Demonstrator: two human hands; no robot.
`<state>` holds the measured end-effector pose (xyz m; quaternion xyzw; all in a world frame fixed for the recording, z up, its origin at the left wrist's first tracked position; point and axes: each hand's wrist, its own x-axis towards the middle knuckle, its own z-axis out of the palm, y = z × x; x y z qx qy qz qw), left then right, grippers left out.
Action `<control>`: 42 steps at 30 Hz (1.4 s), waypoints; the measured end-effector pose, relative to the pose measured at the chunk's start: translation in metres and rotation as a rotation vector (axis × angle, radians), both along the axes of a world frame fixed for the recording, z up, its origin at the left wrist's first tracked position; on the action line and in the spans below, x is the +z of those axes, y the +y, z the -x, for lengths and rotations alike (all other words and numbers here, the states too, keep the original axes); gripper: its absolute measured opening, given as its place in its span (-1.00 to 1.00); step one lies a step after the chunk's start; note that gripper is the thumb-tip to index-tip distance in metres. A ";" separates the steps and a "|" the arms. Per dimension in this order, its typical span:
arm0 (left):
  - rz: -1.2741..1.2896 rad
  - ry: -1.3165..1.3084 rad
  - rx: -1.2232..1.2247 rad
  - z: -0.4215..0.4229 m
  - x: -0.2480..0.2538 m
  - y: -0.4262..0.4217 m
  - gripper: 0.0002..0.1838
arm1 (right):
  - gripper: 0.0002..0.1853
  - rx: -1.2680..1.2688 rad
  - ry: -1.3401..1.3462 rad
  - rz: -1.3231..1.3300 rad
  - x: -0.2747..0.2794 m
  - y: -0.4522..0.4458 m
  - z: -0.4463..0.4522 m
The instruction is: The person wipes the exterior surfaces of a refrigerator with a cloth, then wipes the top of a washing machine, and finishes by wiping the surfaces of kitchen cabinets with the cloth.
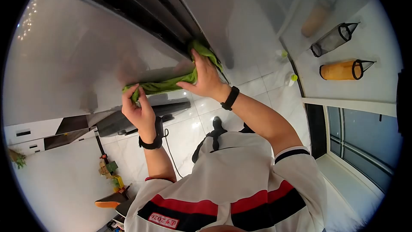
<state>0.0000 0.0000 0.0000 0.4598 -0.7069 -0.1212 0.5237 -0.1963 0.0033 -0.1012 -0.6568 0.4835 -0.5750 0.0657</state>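
Green crumpled fabric cloth (165, 87) runs along the glossy grey panel's (103, 47) edge. Your left hand (140, 114) pinches one end, grip closed; your right hand (207, 77) presses it near the dark gap (165, 23), fingers extended, thumb spread. White tiled floor (254, 88) below.

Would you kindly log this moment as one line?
left hand: pinching green cloth | right hand: on cloth at glossy panel's edge
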 end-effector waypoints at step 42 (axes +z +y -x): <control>0.005 -0.119 0.081 -0.017 -0.042 0.046 -0.47 | -0.07 -0.023 -0.045 0.253 0.021 -0.015 0.001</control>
